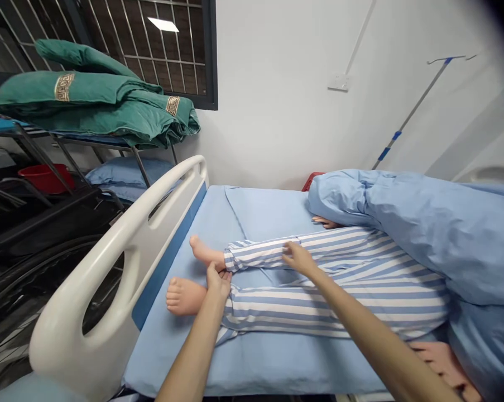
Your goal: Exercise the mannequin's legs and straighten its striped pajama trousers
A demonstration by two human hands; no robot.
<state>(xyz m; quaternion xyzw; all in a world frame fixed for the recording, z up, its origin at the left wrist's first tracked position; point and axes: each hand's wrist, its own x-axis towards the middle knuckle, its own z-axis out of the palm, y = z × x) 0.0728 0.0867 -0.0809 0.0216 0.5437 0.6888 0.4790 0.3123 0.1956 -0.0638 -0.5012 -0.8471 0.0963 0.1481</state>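
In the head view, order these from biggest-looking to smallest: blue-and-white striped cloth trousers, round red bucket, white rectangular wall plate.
1. Striped trousers
2. Red bucket
3. White wall plate

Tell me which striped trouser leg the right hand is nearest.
The far leg, on the wall side: the right hand is right at it. The near leg lies closer to the camera, farther from that hand.

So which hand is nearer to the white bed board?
Left. The left hand is at a bare foot, closer to the white bed board; the right hand is farther from it, at the striped trousers.
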